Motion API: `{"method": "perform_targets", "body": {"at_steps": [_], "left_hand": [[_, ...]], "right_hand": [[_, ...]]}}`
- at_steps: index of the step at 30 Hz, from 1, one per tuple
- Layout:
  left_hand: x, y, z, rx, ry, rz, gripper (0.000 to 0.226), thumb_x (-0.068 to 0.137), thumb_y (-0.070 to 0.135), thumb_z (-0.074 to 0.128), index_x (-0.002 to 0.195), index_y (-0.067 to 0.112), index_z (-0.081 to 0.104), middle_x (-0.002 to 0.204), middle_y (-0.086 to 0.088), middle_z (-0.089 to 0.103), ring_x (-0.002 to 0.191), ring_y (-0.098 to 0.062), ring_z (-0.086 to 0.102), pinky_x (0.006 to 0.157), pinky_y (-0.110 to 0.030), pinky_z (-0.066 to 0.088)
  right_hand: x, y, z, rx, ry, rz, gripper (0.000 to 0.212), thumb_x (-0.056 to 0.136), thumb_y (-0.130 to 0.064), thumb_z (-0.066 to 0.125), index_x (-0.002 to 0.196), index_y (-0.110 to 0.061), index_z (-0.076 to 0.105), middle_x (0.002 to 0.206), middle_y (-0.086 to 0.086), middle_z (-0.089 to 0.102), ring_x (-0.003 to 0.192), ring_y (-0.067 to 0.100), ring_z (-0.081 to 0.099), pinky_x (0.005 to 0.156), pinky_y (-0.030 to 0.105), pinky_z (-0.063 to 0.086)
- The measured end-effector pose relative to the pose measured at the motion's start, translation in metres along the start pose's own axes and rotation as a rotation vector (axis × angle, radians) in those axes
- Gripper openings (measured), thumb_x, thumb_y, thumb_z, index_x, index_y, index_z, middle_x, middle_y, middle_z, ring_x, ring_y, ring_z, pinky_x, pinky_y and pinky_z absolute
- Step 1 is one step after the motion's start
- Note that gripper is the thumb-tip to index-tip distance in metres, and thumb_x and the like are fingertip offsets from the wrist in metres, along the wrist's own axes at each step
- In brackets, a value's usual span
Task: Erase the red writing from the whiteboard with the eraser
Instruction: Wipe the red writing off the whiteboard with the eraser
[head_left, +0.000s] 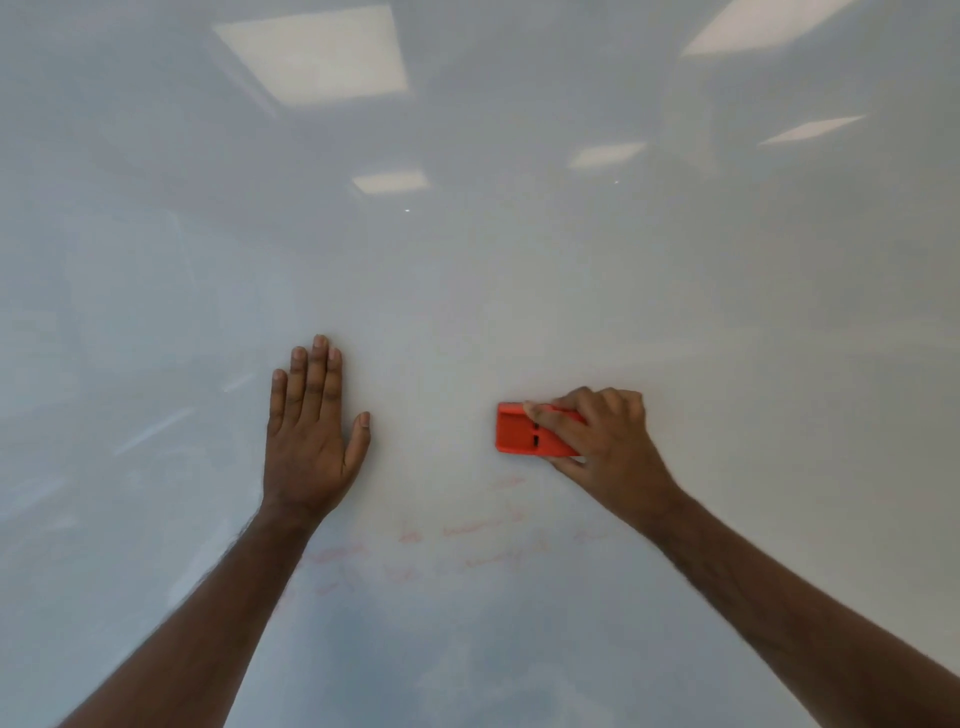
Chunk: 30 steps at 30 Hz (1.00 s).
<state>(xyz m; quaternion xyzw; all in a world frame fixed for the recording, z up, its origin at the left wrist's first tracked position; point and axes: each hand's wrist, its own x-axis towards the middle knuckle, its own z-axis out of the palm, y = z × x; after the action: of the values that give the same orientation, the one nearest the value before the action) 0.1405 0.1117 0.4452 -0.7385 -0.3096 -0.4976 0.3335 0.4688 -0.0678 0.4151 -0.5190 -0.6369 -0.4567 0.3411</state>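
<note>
1. My two hands sit apart on one whiteboard (519, 260).
2. Left hand (310, 434) lies flat, fingers straight.
3. Right hand (597, 436) grips the one red eraser (517, 428).
4. Faint red writing (457, 551) sits below and between both hands.

Light: bright, even, overhead | Glare: square ceiling panels mirrored in the glossy white whiteboard (467, 270) – strongest along the top | Shadows: faint | Focus: soft throughout | Edges: wide-angle bowing, perhaps slight – hard to judge
</note>
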Motion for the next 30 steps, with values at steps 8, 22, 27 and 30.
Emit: {"method": "perform_targets", "body": {"at_steps": [8,22,27,30], "left_hand": [[-0.001,-0.004,-0.003,-0.072,-0.004,0.012,0.082,0.108,0.043,0.043,0.175,0.008,0.01,0.184,-0.008,0.006,0.171,-0.028,0.003,0.139,-0.047,0.003],[-0.003,-0.007,-0.001,-0.067,0.008,0.045,0.084,0.107,0.045,0.045,0.174,0.007,0.013,0.184,-0.01,0.008,0.171,-0.029,0.004,0.139,-0.047,0.002],[-0.002,-0.011,-0.006,-0.105,-0.015,0.076,0.083,0.107,0.043,0.047,0.174,0.006,0.016,0.184,-0.01,0.01,0.171,-0.029,0.005,0.139,-0.047,0.003],[-0.002,-0.018,-0.01,-0.128,-0.025,0.116,0.081,0.107,0.042,0.048,0.173,0.006,0.018,0.184,-0.01,0.012,0.171,-0.029,0.007,0.139,-0.046,0.004]], "right_hand": [[-0.055,-0.042,0.045,-0.048,-0.113,-0.285,0.06,0.09,-0.024,0.071,0.145,-0.036,0.052,0.115,0.001,0.063,0.088,0.025,0.057,0.086,0.045,0.041],[0.008,-0.009,-0.004,-0.08,-0.058,-0.113,0.056,0.083,-0.032,0.08,0.136,-0.032,0.063,0.113,0.002,0.063,0.087,0.027,0.057,0.084,0.045,0.039],[0.039,-0.07,0.018,-0.062,-0.07,-0.187,0.05,0.086,-0.036,0.061,0.136,-0.033,0.065,0.112,0.003,0.066,0.088,0.028,0.059,0.084,0.044,0.039],[0.029,-0.106,0.037,-0.053,-0.093,-0.228,0.054,0.083,-0.031,0.07,0.136,-0.036,0.06,0.11,0.003,0.065,0.086,0.027,0.059,0.083,0.044,0.041]]}}
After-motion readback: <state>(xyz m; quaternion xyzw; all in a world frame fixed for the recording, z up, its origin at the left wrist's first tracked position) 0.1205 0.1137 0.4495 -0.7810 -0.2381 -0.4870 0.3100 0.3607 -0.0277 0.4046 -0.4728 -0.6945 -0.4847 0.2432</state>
